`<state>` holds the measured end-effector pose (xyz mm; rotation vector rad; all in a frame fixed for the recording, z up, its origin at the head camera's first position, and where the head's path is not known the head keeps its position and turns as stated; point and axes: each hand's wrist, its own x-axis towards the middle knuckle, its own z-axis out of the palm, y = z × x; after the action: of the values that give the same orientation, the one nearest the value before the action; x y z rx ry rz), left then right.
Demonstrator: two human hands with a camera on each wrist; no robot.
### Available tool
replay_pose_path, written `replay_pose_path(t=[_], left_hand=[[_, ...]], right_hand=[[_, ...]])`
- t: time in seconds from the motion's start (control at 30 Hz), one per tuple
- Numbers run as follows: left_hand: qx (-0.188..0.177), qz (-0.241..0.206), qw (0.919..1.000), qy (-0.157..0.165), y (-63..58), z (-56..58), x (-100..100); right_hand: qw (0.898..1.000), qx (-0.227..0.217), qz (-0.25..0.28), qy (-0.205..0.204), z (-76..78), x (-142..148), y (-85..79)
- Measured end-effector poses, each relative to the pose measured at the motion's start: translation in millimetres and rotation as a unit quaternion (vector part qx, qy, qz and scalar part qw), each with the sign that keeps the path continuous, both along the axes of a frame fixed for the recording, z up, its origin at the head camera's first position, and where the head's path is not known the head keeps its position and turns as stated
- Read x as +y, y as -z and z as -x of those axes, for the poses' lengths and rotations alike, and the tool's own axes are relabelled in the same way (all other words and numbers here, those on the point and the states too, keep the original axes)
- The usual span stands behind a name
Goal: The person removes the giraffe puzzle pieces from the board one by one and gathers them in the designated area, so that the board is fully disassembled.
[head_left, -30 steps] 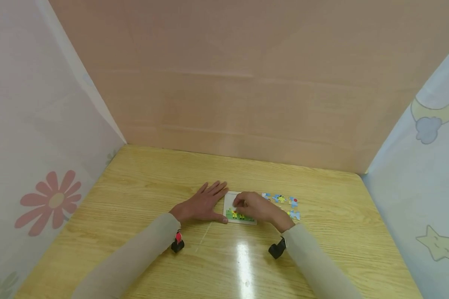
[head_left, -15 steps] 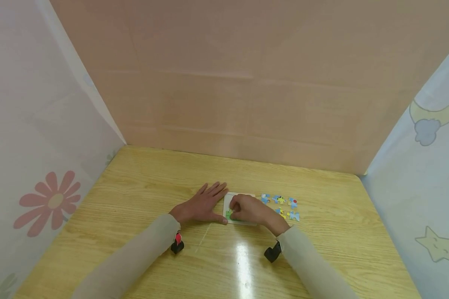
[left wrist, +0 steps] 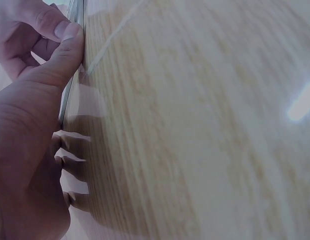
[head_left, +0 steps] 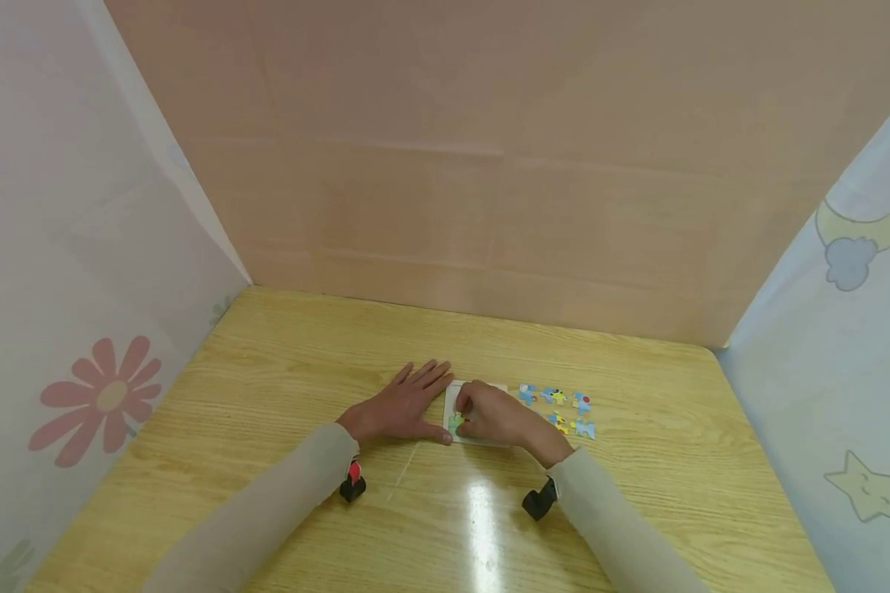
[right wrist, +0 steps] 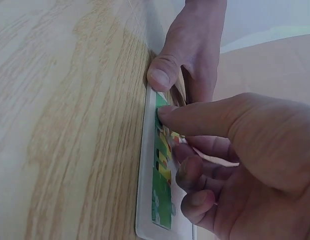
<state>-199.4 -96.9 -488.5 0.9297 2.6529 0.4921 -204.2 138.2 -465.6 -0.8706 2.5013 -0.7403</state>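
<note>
A small jigsaw tray [right wrist: 143,200] with a white rim lies on the table. Along its near side runs a strip of joined green puzzle pieces [right wrist: 161,197] with yellow figures. My left hand [head_left: 404,409] rests beside the tray's left edge, fingers spread, its thumb against the near left corner. Over the tray, my right hand [head_left: 495,414] has its thumb on a green puzzle piece [head_left: 456,422] at the left end, with the other fingers curled close by. The right hand covers much of the tray in the head view.
Several loose puzzle pieces [head_left: 558,397], blue and yellow, lie right of the tray in two rows. The wooden table [head_left: 304,346] meets a brown backdrop [head_left: 445,206] behind, with printed cloths at left and right.
Over the last second my right hand has shifted slightly left and turned toward the tray's near left corner, and its fingers have closed in there. The left hand stays put.
</note>
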Motion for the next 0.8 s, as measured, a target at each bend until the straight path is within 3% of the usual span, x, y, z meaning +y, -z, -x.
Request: replay_pose_path(t=[0.3, 0.47, 0.8], left_hand=[[0.000, 0.012, 0.9999, -0.001, 3.2, 2.0, -0.6], [0.001, 0.013, 0.9999, 0.000, 5.6, 2.1, -0.9], [0.001, 0.019, 0.9998, -0.008, 6.3, 2.7, 0.5]], right_hand=[[0.996, -0.052, 0.067, -0.006, -0.2, 5.3, 0.8], [0.993, -0.075, 0.092, 0.011, -3.8, 8.6, -3.3], [0.993, -0.029, 0.108, 0.039, -9.4, 33.2, -5.8]])
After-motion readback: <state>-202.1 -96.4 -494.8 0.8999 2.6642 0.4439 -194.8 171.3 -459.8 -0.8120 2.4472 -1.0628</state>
